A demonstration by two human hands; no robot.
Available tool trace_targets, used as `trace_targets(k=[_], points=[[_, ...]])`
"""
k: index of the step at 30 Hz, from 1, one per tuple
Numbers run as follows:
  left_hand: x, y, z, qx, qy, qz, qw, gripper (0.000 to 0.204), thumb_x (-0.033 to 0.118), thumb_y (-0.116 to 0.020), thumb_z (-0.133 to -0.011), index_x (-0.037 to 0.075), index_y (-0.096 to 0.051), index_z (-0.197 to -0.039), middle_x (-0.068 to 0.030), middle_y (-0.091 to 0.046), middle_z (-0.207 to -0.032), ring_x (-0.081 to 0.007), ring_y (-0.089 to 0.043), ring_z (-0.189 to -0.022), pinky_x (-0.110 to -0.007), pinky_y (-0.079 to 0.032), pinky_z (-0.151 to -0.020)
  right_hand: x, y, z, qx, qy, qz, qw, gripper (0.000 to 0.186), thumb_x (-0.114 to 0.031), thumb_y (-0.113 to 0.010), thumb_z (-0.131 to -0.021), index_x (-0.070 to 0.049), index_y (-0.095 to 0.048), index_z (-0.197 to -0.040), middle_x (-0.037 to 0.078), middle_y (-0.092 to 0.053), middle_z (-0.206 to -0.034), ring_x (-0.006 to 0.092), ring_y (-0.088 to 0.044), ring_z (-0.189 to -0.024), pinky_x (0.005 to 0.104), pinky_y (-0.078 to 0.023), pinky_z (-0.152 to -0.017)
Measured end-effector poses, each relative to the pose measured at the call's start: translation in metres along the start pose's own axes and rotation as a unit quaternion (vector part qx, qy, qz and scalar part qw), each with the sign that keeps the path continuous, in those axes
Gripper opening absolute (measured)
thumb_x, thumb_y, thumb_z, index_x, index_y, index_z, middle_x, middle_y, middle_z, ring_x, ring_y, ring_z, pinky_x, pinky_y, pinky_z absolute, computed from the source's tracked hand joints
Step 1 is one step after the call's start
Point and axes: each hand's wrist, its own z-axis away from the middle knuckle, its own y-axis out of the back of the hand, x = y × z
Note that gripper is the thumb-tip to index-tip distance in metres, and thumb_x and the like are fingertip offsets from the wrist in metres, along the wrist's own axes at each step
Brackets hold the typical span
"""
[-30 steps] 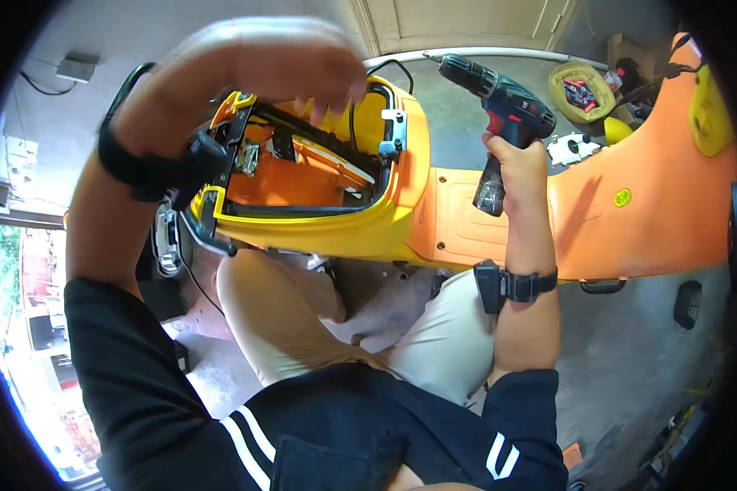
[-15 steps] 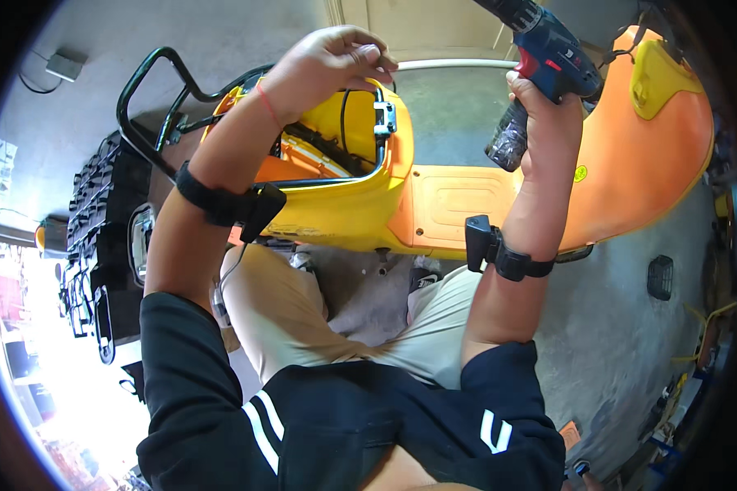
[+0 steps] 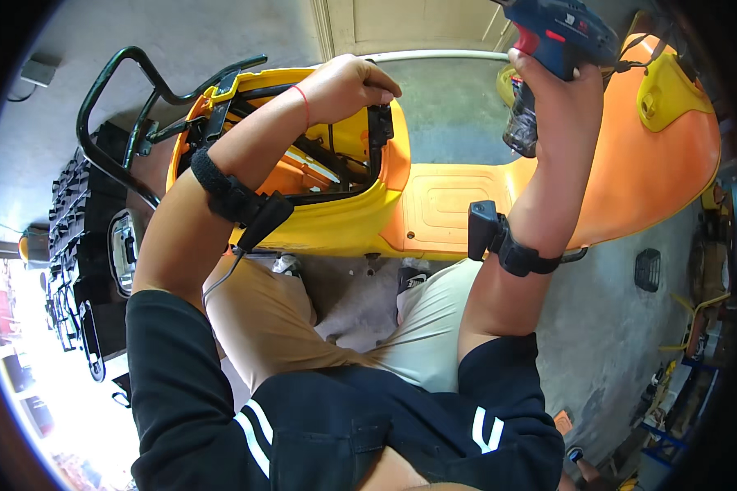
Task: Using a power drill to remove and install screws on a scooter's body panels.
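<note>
A yellow and orange scooter body (image 3: 319, 229) lies crosswise in front of me, with an open compartment (image 3: 393, 155) edged in black. My left hand (image 3: 348, 90) is at the compartment's back right corner, fingers curled down by a dark bracket (image 3: 380, 127); what they hold is hidden. Higher up at the right, my right hand (image 3: 561, 102) grips a blue and black cordless drill (image 3: 571, 37), which is partly cut off by the picture's edge.
A black tube rail (image 3: 98, 123) rises at the left beside black segmented items (image 3: 70, 204). The orange floorboard (image 3: 442, 209) leads to a raised panel with a yellow piece (image 3: 663, 98). Clutter (image 3: 688, 385) lines the right rim; a pale door (image 3: 418, 24) stands at the back.
My left hand has come down to the compartment's back right corner from above it. My right hand has carried the drill higher and farther right since a second ago.
</note>
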Motion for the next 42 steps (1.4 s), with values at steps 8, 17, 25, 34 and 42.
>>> trace_targets(k=[8,17,25,34,42], points=[[0.005,-0.001,0.004,-0.002,0.004,-0.046,0.999,0.024,0.015,-0.072,-0.094,0.005,-0.077,-0.116,-0.0098,-0.079,-0.107,-0.0171,-0.073,-0.098,-0.029,-0.055,-0.092,0.002,-0.015,0.008,-0.032,0.009,0.14,0.99,0.053,-0.02,-0.09,-0.071,-0.001,-0.063,-0.113,0.007,-0.07,-0.102,0.0147,-0.066,-0.087,0.0301,-0.051,-0.081],[0.009,-0.002,0.008,0.009,-0.01,-0.091,0.996,0.022,0.015,-0.073,-0.094,0.006,-0.077,-0.114,-0.0096,-0.079,-0.107,-0.019,-0.074,-0.098,-0.03,-0.055,-0.092,0.005,-0.012,0.01,-0.03,0.034,0.165,0.985,0.057,-0.021,-0.089,-0.072,-0.001,-0.062,-0.118,0.008,-0.072,-0.106,0.0164,-0.068,-0.091,0.0305,-0.052,-0.084],[-0.008,-0.004,0.007,0.006,-0.031,0.003,0.999,0.039,0.016,-0.075,-0.091,0.002,-0.07,-0.128,-0.0147,-0.076,-0.113,-0.0262,-0.073,-0.102,-0.034,-0.055,-0.095,0.009,0.003,0.005,-0.022,0.027,0.203,0.979,0.06,-0.022,-0.087,-0.07,0.001,-0.06,-0.118,0.011,-0.072,-0.105,0.0191,-0.069,-0.089,0.0327,-0.054,-0.084],[0.001,0.031,0.011,-0.015,0.0,-0.028,0.999,0.049,0.01,-0.071,-0.096,-0.005,-0.056,-0.141,-0.0161,-0.069,-0.129,-0.0183,-0.066,-0.113,-0.03,-0.053,-0.1,0.007,0.022,0.001,-0.067,0.061,0.238,0.967,0.06,-0.02,-0.084,-0.07,-0.002,-0.06,-0.122,0.013,-0.073,-0.106,0.0241,-0.071,-0.093,0.0357,-0.054,-0.086],[0.061,0.047,0.015,-0.012,-0.172,0.087,0.981,0.069,0.022,-0.074,-0.097,0.004,-0.041,-0.155,-0.0181,-0.06,-0.139,-0.0208,-0.063,-0.12,-0.034,-0.053,-0.102,-0.038,0.003,0.006,-0.136,0.104,0.386,0.907,0.058,-0.011,-0.082,-0.073,-0.005,-0.06,-0.127,0.014,-0.073,-0.115,0.0273,-0.072,-0.105,0.0362,-0.053,-0.093]])
